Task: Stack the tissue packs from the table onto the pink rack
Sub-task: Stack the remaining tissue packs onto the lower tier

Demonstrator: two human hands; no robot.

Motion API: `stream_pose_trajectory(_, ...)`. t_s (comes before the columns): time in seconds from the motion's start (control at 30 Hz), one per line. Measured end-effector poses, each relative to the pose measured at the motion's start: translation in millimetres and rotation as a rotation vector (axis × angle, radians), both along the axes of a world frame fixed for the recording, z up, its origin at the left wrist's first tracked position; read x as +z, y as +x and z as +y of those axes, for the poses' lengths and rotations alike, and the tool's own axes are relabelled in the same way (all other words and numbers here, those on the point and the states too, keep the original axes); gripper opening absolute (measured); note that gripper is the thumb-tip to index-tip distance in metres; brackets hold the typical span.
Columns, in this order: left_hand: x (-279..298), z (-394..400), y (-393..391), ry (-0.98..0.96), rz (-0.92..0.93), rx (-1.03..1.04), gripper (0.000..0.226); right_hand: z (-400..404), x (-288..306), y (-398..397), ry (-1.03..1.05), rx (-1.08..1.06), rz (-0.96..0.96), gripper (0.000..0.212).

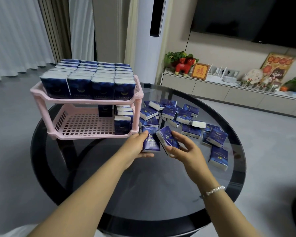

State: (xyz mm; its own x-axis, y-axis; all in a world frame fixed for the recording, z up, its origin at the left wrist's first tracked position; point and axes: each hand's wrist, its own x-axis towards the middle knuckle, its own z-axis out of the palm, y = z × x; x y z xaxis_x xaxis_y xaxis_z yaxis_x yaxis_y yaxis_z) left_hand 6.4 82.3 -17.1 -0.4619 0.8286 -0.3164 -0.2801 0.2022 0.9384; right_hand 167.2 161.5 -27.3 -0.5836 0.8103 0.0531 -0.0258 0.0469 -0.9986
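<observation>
A pink two-tier rack (41, 93) stands on the left of the round glass table (143, 194). Its top shelf is packed with upright dark blue tissue packs (91, 79). On the lower shelf several packs (122, 123) stand at the right end. My left hand (135, 146) grips one blue pack (151, 144) just in front of the rack's right corner. Beside it, my right hand (183, 147) holds another pack (167, 137), tilted. A loose pile of packs (183, 117) lies on the table to the right of the rack.
The table's dark rim (161, 224) curves close to me. More packs (218, 157) lie toward the right edge. Behind the table are a low cabinet (212, 89) with ornaments, a wall TV (246, 16) and curtains (15, 35).
</observation>
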Motion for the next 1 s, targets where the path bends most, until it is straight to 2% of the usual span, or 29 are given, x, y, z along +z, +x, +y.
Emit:
stream_pose_trajectory(0.1, -2, -4, -7, -0.009, 0.113, -0.083, 0.035, 9, 13, 12, 0.249, 0.125, -0.242, 0.059)
stream_pose_trajectory(0.23, 4, -10, -4, -0.028, 0.205, -0.251, 0.033, 20, 32, 17, 0.553, 0.275, -0.581, 0.064)
stream_pose_trajectory(0.37, 4, -12, 0, -0.047, 0.271, -0.420, 0.039, 22, 45, 9, 0.697, 0.437, -0.652, 0.070)
stream_pose_trajectory(0.43, 2, -12, 1, -0.043, 0.258, -0.405, 0.035, 23, 46, 8, 0.569, 0.468, -0.579, 0.069)
stream_pose_trajectory(0.53, 1, -9, 2, 0.040, 0.115, -0.298, 0.030, 19, 35, 8, 0.252, 0.278, -0.321, 0.053)
stream_pose_trajectory(0.63, 2, -8, 6, 0.085, 0.073, -0.297, 0.030, 13, 21, 7, 0.194, 0.075, -0.239, 0.030)
stream_pose_trajectory(0.77, 2, -7, 16, 0.044, 0.127, -0.376, 0.034, 8, 11, 7, 0.218, -0.007, -0.258, 0.035)
stream_pose_trajectory(0.9, -4, -2, 31, 0.029, 0.178, -0.329, 0.040, 6, 9, 13, 0.312, 0.014, -0.335, 0.041)
stream_pose_trajectory(1.0, -8, 2, 44, 0.039, 0.208, -0.261, 0.038, 12, 7, 28, 0.534, -0.232, -0.474, 0.044)
